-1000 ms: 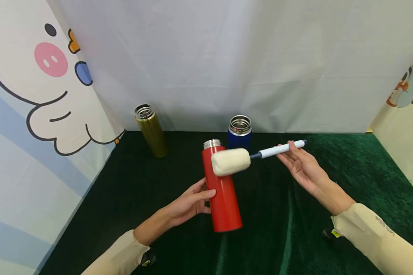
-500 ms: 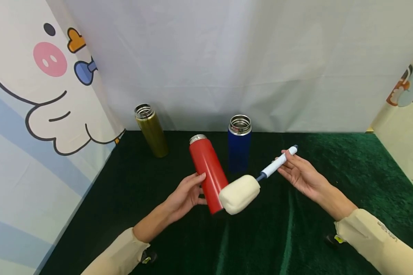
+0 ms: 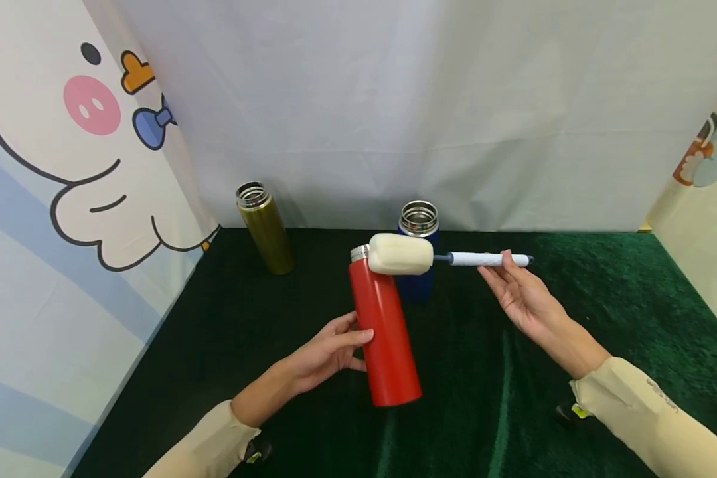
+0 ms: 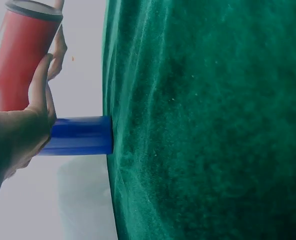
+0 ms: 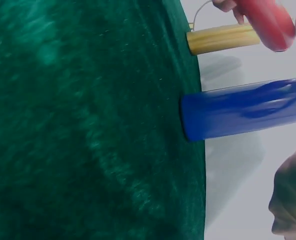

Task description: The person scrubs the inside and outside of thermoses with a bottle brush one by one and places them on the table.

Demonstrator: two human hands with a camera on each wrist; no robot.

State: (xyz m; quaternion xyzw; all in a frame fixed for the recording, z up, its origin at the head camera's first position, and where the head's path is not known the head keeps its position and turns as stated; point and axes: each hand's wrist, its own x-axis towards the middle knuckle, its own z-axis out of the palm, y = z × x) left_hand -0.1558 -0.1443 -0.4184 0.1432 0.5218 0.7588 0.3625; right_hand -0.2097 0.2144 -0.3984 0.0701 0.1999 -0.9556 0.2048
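Observation:
My left hand [image 3: 328, 355] grips the red thermos bottle [image 3: 390, 352] around its middle, thumb on the front. The bottle is held tilted above the cloth, its bare steel neck up and leaning left. A sponge bottle brush [image 3: 401, 254] lies level across the bottle's top end in the head view, covering part of the neck; I cannot tell whether they touch. My right hand [image 3: 528, 302] pinches its pale handle near the far end. In the left wrist view, the base of the red bottle [image 4: 25, 55] shows above my left hand [image 4: 25, 125].
A blue bottle [image 3: 416, 287] without a lid stands upright behind the brush. Farther left is an olive-gold bottle [image 3: 267, 236], also lidless. Dark green cloth [image 3: 454, 398] covers the table, with a white curtain [image 3: 358, 113] along its back edge.
Half a second ago the sponge head was low beside the bottle's base; it has swung up to the neck. The red bottle has moved down and right, and stands less tilted.

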